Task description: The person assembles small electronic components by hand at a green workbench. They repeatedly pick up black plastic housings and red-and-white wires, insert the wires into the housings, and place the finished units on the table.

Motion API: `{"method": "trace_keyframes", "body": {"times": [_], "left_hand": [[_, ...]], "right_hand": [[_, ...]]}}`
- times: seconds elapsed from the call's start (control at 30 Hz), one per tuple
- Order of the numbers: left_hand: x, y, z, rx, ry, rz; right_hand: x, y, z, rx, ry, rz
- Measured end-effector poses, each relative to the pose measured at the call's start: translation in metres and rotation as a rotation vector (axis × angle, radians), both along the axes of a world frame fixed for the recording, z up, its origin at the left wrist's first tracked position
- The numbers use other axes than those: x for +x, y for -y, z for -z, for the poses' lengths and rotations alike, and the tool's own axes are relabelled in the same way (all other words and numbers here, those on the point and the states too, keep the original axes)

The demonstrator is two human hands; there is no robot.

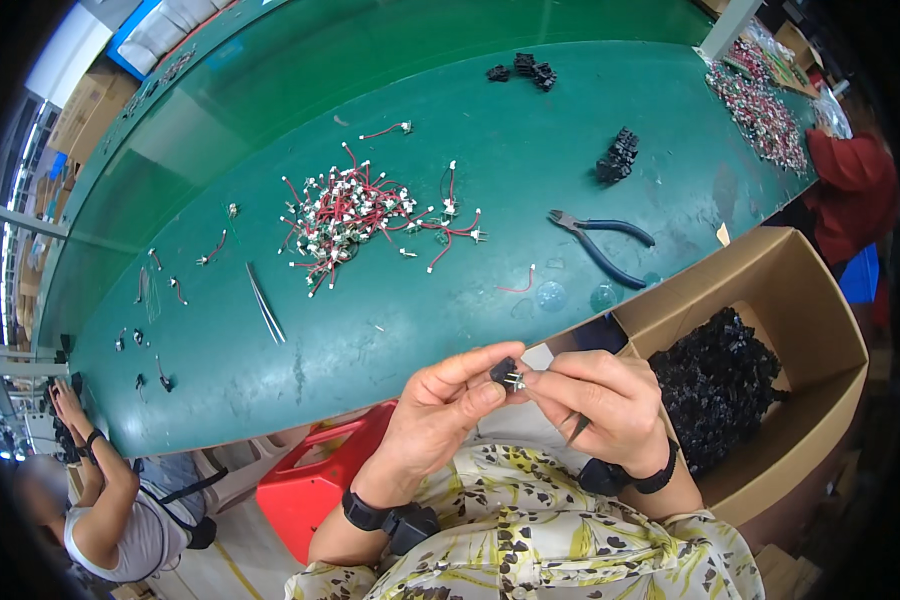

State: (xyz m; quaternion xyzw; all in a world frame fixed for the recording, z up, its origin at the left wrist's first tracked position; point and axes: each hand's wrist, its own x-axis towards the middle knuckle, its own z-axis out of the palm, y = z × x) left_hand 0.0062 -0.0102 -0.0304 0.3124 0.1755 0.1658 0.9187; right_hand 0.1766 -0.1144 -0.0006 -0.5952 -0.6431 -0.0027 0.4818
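Note:
My left hand (438,405) pinches a small black plastic part (503,371) between thumb and fingers, just off the table's near edge. My right hand (610,402) is closed against the same spot, its fingertips at a tiny white and metallic piece (515,381) touching the black part. A dark pointed tip (578,428) sticks out below the right fingers; its kind cannot be made out. Beyond my hands, a pile of white connectors with red wires (345,212) lies on the green table (420,330).
Blue-handled cutting pliers (610,248) lie to the right, tweezers (265,305) to the left. Black part clusters (618,157) sit farther back. A cardboard box (820,400) of black parts stands beside my right arm, a red stool (315,480) at lower left. Co-workers (120,515) are at both sides.

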Motion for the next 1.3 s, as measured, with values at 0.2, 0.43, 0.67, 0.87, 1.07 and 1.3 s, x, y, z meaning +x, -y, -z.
{"method": "trace_keyframes", "body": {"times": [0.2,0.43,0.67,0.87,1.07,1.3], "left_hand": [[0.004,0.001,-0.003,-0.042,-0.025,-0.027],[0.004,0.001,-0.003,0.160,-0.082,-0.011],[0.000,-0.006,-0.004,0.248,-0.114,0.066],[0.000,-0.002,-0.001,0.087,-0.107,0.050],[0.000,-0.001,0.001,0.029,-0.079,0.049],[0.001,-0.003,0.001,0.123,-0.105,0.076]], "right_hand": [[0.005,0.002,-0.001,-0.028,0.059,-0.017],[0.006,0.005,-0.007,-0.101,0.118,-0.012],[0.008,0.004,-0.012,-0.181,0.079,-0.078],[0.003,0.005,-0.008,-0.180,0.034,-0.034],[0.002,0.007,-0.003,-0.140,0.011,-0.030],[0.005,0.006,-0.004,-0.132,0.020,-0.053]]}}
